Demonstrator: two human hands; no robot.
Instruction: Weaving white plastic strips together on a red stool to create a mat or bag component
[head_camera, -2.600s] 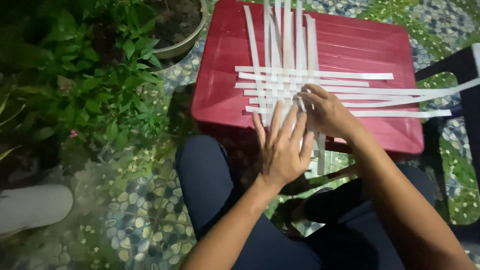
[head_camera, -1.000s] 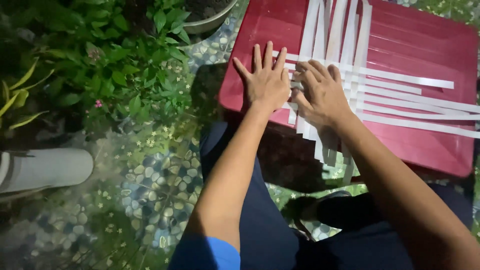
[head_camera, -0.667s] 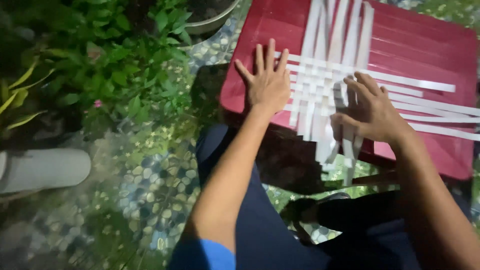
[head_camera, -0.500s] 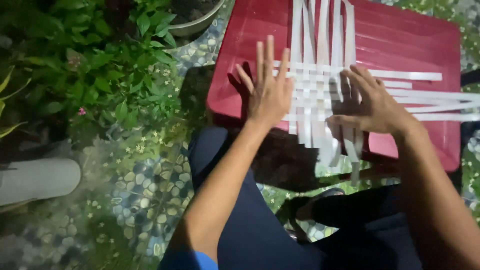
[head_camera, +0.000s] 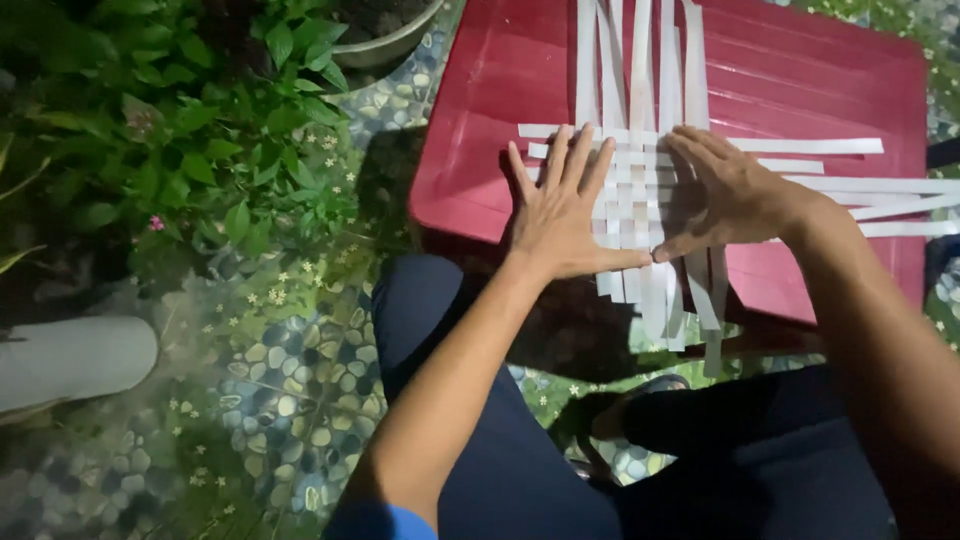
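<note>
Both hands (head_camera: 640, 205) flat on crosswise white strips (head_camera: 632, 150), perhaps interwoven.

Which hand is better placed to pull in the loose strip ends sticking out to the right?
Right, likely. The right hand lies at the weave's right edge, next to those ends. The left hand presses flat on the woven strips' left side.

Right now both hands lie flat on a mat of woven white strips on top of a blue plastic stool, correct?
Not quite: the stool is red, not blue, as the head view shows. The left hand and right hand do lie flat on the woven white strips.
</note>
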